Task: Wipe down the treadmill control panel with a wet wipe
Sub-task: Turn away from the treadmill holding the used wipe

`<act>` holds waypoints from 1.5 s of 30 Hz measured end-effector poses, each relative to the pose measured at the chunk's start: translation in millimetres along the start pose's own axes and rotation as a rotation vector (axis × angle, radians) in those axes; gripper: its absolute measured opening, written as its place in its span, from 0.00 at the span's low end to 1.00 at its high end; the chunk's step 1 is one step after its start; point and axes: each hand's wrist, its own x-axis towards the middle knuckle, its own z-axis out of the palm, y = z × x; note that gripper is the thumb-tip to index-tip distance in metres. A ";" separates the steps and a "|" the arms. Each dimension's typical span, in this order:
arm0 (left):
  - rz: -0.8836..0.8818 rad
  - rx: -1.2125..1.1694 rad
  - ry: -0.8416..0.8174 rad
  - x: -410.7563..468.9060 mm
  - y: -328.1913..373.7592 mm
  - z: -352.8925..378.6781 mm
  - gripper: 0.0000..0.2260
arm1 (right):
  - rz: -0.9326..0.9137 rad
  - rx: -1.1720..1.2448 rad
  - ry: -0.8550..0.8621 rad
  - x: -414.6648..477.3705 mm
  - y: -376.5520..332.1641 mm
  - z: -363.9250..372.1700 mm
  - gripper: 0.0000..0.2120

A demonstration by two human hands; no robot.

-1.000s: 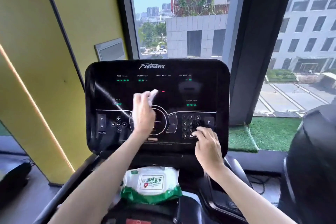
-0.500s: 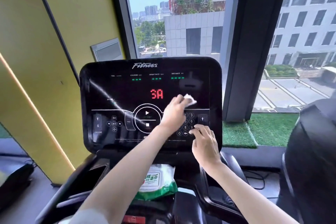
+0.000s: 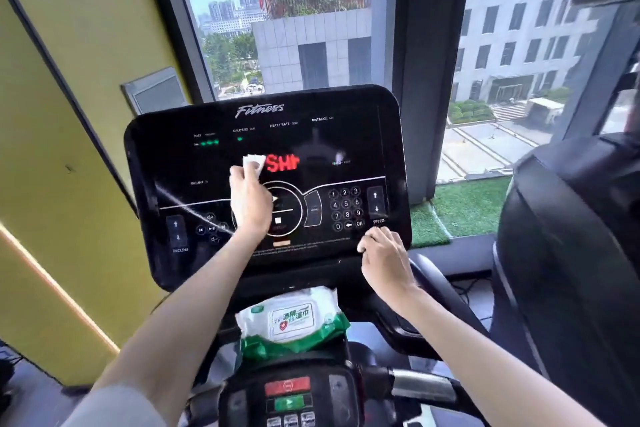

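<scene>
The black treadmill control panel faces me, with red letters lit at its centre and a number keypad on the right. My left hand presses a white wet wipe against the panel just left of the red letters, above the round play/stop dial. My right hand rests with curled fingers on the panel's lower right corner, below the SPEED arrows, holding nothing.
A green and white wet wipe pack lies on the console shelf below the panel. Under it sits a lower button block with red and green keys. A yellow wall stands left, a window behind, a dark machine right.
My left hand has swept the wipe from the panel's right-centre back to the left of the red display. My right hand slid from the keypad down to the lower right corner. The display text changed.
</scene>
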 end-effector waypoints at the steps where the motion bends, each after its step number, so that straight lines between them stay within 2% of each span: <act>1: 0.068 -0.031 -0.066 -10.8 11.3 12.5 0.19 | 0.010 -0.024 -0.016 -5.6 -4.5 -1.2 0.13; 2: 0.190 -0.067 -0.176 -25.5 22.7 25.3 0.20 | 0.021 -0.047 -0.032 -12.7 -8.2 -2.6 0.12; 4: 0.503 -0.066 -0.532 -60.2 38.0 46.4 0.21 | 0.051 -0.097 -0.045 -27.5 -12.7 -7.3 0.12; 6: 0.654 0.010 -0.828 -89.2 36.0 54.0 0.22 | 0.111 -0.151 -0.062 -41.9 -14.8 -12.7 0.11; 7: 0.653 0.014 -0.858 -97.0 31.5 53.6 0.22 | 0.149 -0.173 -0.069 -49.1 -15.4 -16.6 0.11; 10: 0.599 -0.088 -0.754 -103.8 22.7 43.5 0.23 | 0.239 -0.224 -0.128 -61.8 -15.4 -32.7 0.04; 12: 0.601 -0.155 -0.699 -103.5 25.7 34.4 0.23 | 0.254 -0.318 -0.186 -64.2 -12.8 -45.7 0.07; 14: 0.610 -0.241 -0.710 -109.5 39.4 22.4 0.22 | 0.316 -0.312 -0.168 -67.5 -9.7 -61.2 0.11; 17: 0.702 -0.352 -0.801 -133.2 76.0 7.5 0.23 | 0.441 -0.236 -0.098 -78.8 -9.1 -86.5 0.15; 21: 0.889 -0.461 -0.901 -176.9 133.7 -9.9 0.33 | 0.566 -0.163 -0.044 -110.0 -4.6 -119.0 0.19; 25: 0.982 -0.565 -1.017 -229.1 195.7 -23.1 0.34 | 0.747 -0.063 0.165 -162.9 14.8 -169.6 0.14; 28: 1.030 -0.634 -1.165 -285.7 252.9 -44.8 0.32 | 0.871 -0.065 0.250 -223.5 30.3 -220.3 0.04; 32: 1.002 -0.833 -1.390 -388.9 326.1 -91.6 0.33 | 1.092 -0.070 0.406 -324.8 33.3 -305.1 0.06; 35: 0.832 -0.922 -1.666 -477.2 371.9 -136.2 0.35 | 1.288 -0.048 0.522 -414.6 21.7 -372.7 0.04; 37: 0.700 -0.902 -1.874 -537.2 396.6 -168.5 0.29 | 1.418 -0.069 0.596 -478.8 15.6 -412.2 0.02; 39: 0.681 -0.878 -2.026 -598.0 415.5 -201.7 0.16 | 1.543 -0.025 0.683 -542.5 5.6 -447.5 0.01; 41: 0.675 -0.872 -2.131 -657.9 427.2 -233.0 0.04 | 1.638 0.044 0.742 -602.1 -10.4 -475.9 0.06; 44: 0.561 -0.790 -2.268 -738.5 438.1 -277.7 0.10 | 1.722 0.211 0.964 -679.7 -37.9 -506.2 0.02; 45: 0.519 -0.738 -2.317 -761.8 438.6 -291.1 0.10 | 1.753 0.253 1.073 -703.6 -48.5 -511.8 0.05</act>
